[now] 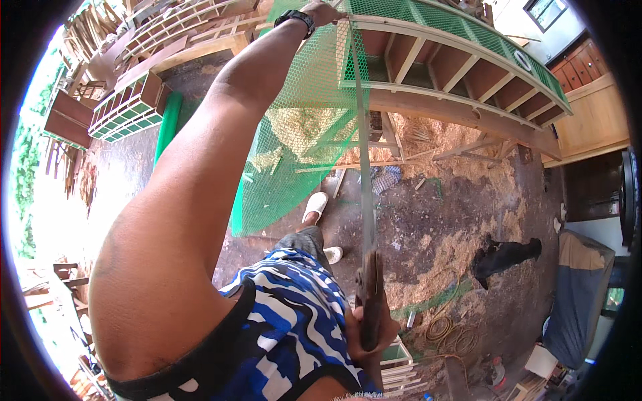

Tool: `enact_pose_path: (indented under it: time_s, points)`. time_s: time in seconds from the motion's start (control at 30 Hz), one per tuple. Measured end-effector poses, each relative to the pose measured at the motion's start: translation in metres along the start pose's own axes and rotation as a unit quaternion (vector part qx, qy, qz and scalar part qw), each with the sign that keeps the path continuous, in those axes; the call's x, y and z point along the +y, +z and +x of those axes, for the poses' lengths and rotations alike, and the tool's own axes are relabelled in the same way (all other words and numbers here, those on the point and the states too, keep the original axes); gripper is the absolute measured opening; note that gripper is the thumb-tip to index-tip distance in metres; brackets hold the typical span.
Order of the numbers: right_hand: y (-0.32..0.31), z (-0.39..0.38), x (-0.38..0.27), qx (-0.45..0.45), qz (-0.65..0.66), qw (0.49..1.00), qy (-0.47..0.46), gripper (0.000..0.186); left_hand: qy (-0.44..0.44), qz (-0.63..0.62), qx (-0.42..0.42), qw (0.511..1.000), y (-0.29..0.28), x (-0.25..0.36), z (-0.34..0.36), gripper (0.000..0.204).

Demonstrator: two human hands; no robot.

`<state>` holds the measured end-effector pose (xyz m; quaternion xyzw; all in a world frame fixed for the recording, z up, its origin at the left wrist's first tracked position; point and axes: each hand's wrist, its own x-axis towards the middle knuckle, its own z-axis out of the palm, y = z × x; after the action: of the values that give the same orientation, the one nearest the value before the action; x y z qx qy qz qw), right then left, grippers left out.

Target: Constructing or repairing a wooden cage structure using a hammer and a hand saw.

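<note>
My right hand (371,332) is wrapped round the dark handle of a handsaw (366,194), held near my body at the bottom centre. Its long, narrow grey blade points away from me, up to the corner of a wooden compartment frame (461,43). At that corner my left hand (324,13), reaching far forward, grips the edge of the green plastic mesh (301,127). The mesh lies over the frame's top and hangs loose in a large flap left of the blade. My left fingertips are small in view.
A wooden beam bench (461,120) supports the frame. Wood shavings (481,154) cover much of the floor. A black animal (505,259) lies at right, near a coiled hose (451,334). At left stand a meshed rack (127,110) and a green roll (168,127).
</note>
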<state>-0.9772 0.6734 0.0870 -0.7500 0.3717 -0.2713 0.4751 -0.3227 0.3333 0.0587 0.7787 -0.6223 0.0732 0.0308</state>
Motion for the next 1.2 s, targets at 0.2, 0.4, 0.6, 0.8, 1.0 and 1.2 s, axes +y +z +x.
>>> enact_pose_path:
  time_s: [0.2, 0.4, 0.6, 0.8, 1.0, 1.2]
  points:
    - [0.038, 0.081, 0.002, 0.012, 0.113, 0.990, 0.085, 0.053, 0.004, 0.012, 0.024, 1.000, -0.003, -0.028, -0.024, 0.066]
    - [-0.011, 0.002, -0.024, -0.028, 0.055, 0.997, 0.056, 0.067, -0.053, -0.017, -0.019, 0.998, -0.019, 0.006, -0.021, 0.049]
    - [0.031, 0.073, 0.006, 0.038, 0.097, 0.994, 0.046, 0.044, -0.002, 0.052, -0.041, 0.998, -0.009, 0.002, -0.004, 0.037]
    - [0.005, -0.009, -0.005, 0.054, 0.093, 0.990, 0.092, 0.038, -0.011, 0.018, -0.016, 1.000, 0.006, -0.012, -0.001, 0.041]
    - [0.023, 0.048, -0.014, 0.048, 0.072, 0.993, 0.074, 0.036, -0.022, -0.091, 0.027, 0.995, -0.008, 0.003, -0.019, 0.067]
    - [0.000, -0.015, -0.010, 0.052, 0.066, 0.995, 0.059, 0.053, -0.094, -0.096, 0.005, 0.991, -0.027, 0.008, -0.024, 0.067]
